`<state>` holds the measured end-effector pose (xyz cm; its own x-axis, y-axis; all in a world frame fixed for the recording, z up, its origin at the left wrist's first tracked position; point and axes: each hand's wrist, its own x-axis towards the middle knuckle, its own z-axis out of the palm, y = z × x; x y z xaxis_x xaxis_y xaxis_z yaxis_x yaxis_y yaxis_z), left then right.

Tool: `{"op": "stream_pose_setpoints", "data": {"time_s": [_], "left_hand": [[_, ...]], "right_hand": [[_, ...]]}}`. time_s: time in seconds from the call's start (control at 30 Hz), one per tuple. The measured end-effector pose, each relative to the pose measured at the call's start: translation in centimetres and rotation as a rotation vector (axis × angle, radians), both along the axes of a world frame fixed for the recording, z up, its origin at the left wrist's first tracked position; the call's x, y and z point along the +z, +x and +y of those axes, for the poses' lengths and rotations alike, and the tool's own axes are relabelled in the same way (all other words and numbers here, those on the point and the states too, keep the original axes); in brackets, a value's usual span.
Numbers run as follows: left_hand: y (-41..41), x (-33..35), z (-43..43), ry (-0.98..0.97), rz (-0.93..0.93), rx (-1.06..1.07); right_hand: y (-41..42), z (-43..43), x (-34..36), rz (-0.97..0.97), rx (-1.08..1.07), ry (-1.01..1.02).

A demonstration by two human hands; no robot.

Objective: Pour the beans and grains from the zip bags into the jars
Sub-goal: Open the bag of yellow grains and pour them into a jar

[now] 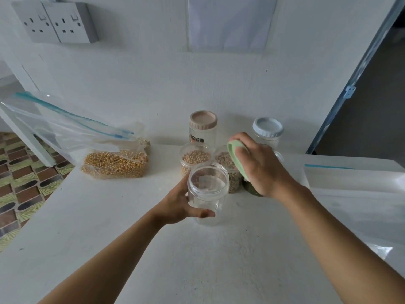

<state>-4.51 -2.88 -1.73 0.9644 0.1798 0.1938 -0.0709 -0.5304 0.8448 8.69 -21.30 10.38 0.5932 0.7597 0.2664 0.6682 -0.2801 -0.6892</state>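
White tabletop [219, 260], wall behind. Left hand [179, 205]: wrapped around 1 empty clear jar [208, 194], lid off, standing on the tabletop. Right hand [260, 167]: clasped over 1 green lid [234, 150], held tilted just beyond and right of the empty jar. Just beyond the left hand: 2 open jars, 1 of pale beans [195, 157], 1 of greyish grains [228, 163], the latter partly behind the right hand. Farther back: 1 beige-lidded jar [203, 122], 1 pale-blue-lidded jar [267, 128]. Well left of the left hand: 1 zip bag of yellow grains [114, 164], lying on the tabletop. Right of the right hand: flat zip bags [355, 194], seemingly empty.
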Motion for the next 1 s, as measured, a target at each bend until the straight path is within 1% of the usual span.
{"op": "stream_pose_setpoints", "data": {"time_s": [0.03,0.07,0.1,0.13,0.2,0.23,0.27,0.37,0.5,0.57,0.63,0.7,0.73,0.8,0.9,1.0], "left_hand": [[0.2,-0.2,-0.1,-0.001,-0.003,0.006],[0.2,-0.3,-0.2,-0.001,-0.003,0.010],[0.3,-0.4,-0.2,0.001,0.005,0.012],[0.4,-0.5,-0.4,0.002,0.013,0.011],[0.5,-0.6,-0.6,-0.002,0.029,0.009],[0.6,-0.6,-0.7,-0.005,0.035,0.009],[0.7,-0.5,-0.8,-0.007,0.039,0.014],[0.7,-0.5,-1.0,-0.026,0.064,0.040],[0.6,-0.6,-1.4,-0.048,0.084,0.070],[0.5,-0.3,-1.9,-0.067,0.093,0.074],[0.5,-0.2,-2.4,-0.090,0.100,0.085],[0.4,-0.1,-2.8,-0.111,0.113,0.101],[0.3,0.0,-2.9,-0.117,0.118,0.104],[-0.1,0.2,-3.1,-0.113,0.124,0.087],[-0.8,1.1,-3.0,-0.097,0.138,0.063],[-2.1,2.8,-2.1,-0.170,0.154,0.098]], "right_hand": [[0.5,-1.0,-0.7,-0.041,-0.045,0.001],[1.0,-1.9,-1.2,0.018,-0.066,0.021],[1.7,-3.0,-1.5,0.100,-0.070,-0.018],[2.4,-3.8,-1.8,0.177,-0.044,-0.115],[3.3,-4.8,-2.8,0.245,0.037,-0.394],[3.5,-4.9,-3.6,0.264,0.078,-0.477],[3.6,-4.9,-4.6,0.268,0.106,-0.514],[4.0,-4.7,-8.0,0.206,0.135,-0.490],[4.9,-4.9,-10.5,0.098,0.100,-0.448],[5.2,-5.3,-11.4,-0.040,0.118,-0.443],[5.4,-5.5,-12.2,-0.212,0.183,-0.461],[5.5,-5.6,-12.8,-0.306,0.238,-0.509],[5.5,-5.6,-13.0,-0.315,0.256,-0.522],[5.6,-5.6,-13.2,-0.257,0.282,-0.474],[5.5,-5.3,-12.3,-0.085,0.238,-0.279],[5.4,-4.6,-9.9,0.071,0.176,-0.070]]}}
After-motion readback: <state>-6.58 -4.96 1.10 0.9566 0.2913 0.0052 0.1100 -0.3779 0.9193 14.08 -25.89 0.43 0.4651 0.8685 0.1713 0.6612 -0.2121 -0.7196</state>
